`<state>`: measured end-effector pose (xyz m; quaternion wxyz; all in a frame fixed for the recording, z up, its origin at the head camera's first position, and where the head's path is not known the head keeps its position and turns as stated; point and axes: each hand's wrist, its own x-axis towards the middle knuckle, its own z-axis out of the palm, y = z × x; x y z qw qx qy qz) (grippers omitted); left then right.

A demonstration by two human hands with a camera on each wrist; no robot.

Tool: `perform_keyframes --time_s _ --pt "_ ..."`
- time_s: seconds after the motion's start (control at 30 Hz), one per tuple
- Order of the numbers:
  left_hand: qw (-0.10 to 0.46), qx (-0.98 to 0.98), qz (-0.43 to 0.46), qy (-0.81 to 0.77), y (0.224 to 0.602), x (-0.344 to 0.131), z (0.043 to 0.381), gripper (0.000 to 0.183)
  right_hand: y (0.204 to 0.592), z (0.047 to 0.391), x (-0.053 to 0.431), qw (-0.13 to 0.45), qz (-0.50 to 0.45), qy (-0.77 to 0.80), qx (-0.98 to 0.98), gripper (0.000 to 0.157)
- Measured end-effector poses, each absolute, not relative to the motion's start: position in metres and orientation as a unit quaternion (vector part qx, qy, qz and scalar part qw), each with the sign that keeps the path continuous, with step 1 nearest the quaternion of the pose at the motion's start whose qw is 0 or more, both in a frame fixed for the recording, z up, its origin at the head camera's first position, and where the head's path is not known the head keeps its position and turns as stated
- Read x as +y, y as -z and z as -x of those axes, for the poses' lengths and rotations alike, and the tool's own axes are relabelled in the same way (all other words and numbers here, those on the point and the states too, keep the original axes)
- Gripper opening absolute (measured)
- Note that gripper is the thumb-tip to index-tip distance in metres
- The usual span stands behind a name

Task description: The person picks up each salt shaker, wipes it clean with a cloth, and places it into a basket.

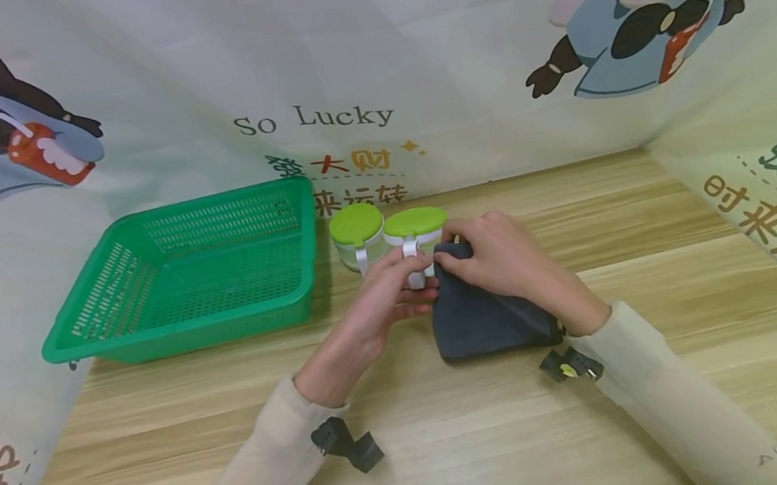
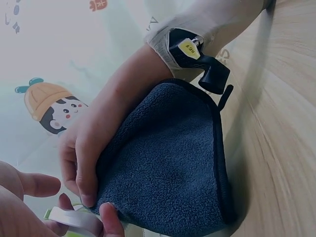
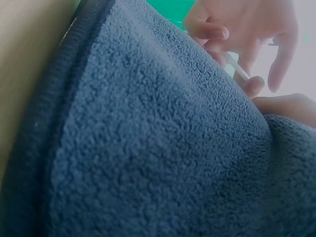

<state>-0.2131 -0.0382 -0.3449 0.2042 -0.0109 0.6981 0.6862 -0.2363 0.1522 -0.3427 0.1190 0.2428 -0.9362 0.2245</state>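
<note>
Two lidded jars with lime-green lids and white handles stand side by side in the head view, the left jar (image 1: 356,226) and the right jar (image 1: 416,222). My left hand (image 1: 392,288) holds the right jar's white handle (image 1: 416,271), fingers curled around it. From the right, my right hand (image 1: 502,256) pinches the top of a dark blue-grey towel (image 1: 483,319), which hangs down in front of that jar's right side. In the left wrist view the towel (image 2: 163,158) shows a fuzzy surface and a bound edge with a small loop. It hides part of the jar.
To the left of the jars is a green plastic basket (image 1: 231,327) with slotted walls. All this stands on a wood-grain table (image 1: 390,440). Behind it hangs a white printed curtain (image 1: 461,115), which also runs along both sides.
</note>
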Motion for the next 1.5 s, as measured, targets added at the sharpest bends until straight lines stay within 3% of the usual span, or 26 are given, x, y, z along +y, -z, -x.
perform_keyframes --time_s 0.3,0.67,0.97,1.27,1.5 --pt "0.191 0.694 0.0 -0.694 0.338 -0.042 0.213 0.012 0.338 0.238 0.155 0.138 -0.22 -0.213 -0.942 0.018" --pt "0.185 0.703 0.001 -0.687 0.339 -0.043 0.21 0.021 0.338 0.227 0.14 0.151 -0.271 -0.202 -0.929 0.018" --pt "0.164 0.707 -0.008 -0.688 0.334 -0.043 0.207 0.01 0.336 0.233 0.153 0.169 -0.223 -0.198 -0.939 0.015" --pt "0.149 0.719 -0.028 -0.679 0.33 -0.042 0.205 0.013 0.331 0.219 0.139 0.192 -0.288 -0.187 -0.919 0.017" --pt "0.141 0.722 -0.033 -0.677 0.327 -0.043 0.203 0.01 0.328 0.227 0.152 0.187 -0.225 -0.193 -0.937 0.016"
